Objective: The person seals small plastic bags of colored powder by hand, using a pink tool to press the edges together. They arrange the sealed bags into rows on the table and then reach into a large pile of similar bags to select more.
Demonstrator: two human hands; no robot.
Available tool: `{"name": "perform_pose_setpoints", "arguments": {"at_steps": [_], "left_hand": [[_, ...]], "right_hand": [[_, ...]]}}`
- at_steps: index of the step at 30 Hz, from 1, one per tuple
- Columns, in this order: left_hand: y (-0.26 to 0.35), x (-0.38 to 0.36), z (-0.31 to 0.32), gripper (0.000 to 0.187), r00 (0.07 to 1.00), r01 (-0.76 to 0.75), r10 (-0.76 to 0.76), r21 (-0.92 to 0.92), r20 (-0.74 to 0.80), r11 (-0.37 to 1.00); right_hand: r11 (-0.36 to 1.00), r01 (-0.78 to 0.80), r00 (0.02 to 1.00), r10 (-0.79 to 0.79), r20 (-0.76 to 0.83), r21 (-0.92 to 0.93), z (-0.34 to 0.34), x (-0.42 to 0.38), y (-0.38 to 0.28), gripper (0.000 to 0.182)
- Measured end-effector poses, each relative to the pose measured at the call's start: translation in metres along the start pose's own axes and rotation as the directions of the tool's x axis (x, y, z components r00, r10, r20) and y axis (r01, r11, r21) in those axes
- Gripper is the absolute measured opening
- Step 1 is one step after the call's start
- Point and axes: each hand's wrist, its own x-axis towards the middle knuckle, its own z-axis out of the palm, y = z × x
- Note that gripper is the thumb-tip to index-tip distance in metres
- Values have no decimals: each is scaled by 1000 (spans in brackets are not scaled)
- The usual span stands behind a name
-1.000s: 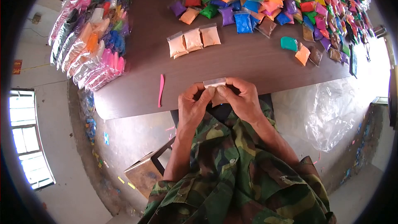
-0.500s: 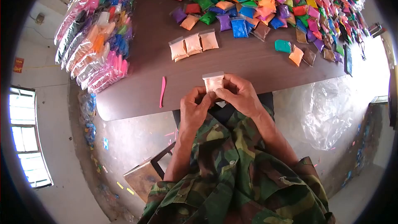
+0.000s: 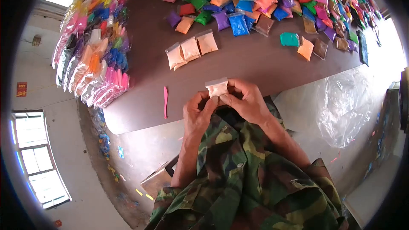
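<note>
The table (image 3: pixel 255 59) is dark brown; the zip-lock bag (image 3: pixel 217 88) at its near edge and the row of bags (image 3: pixel 190 49) beyond are pale peach. The slim tool (image 3: pixel 165 102) by the near left corner is pink. Toward the right edge, packets (image 3: pixel 305 49) are teal, orange and brown. The shirt (image 3: pixel 238 183) is green-brown camouflage.

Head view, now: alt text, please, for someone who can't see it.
The left hand and right hand pinch a small peach packet at the near edge of a brown table. Beyond lie more peach packets and a multicoloured packet heap; a pink tool and piled plastic bags are at left.
</note>
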Motion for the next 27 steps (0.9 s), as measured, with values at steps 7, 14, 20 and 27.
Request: {"name": "perform_pose_setpoints", "arguments": {"at_steps": [7, 14, 20, 27], "left_hand": [[-15, 5, 0, 29, 1000, 10, -11, -78, -9, 997], [-9, 4, -2, 26, 999, 34, -33, 12, -26, 999], [-4, 2, 4, 26, 999, -47, 45, -119, -26, 992], [-17, 1, -1, 23, 1000, -20, 20, -154, -1, 988]], "right_hand": [[997, -70, 997, 71, 35, -32, -5, 1, -1, 32], [991, -30, 998, 36, 43, -131, -2, 0, -8, 27], [989, -78, 997, 76, -25, -126, 0, -1, -5, 25], [981, -57, 998, 55, -17, -188, 0, -3, 1, 22]]}}
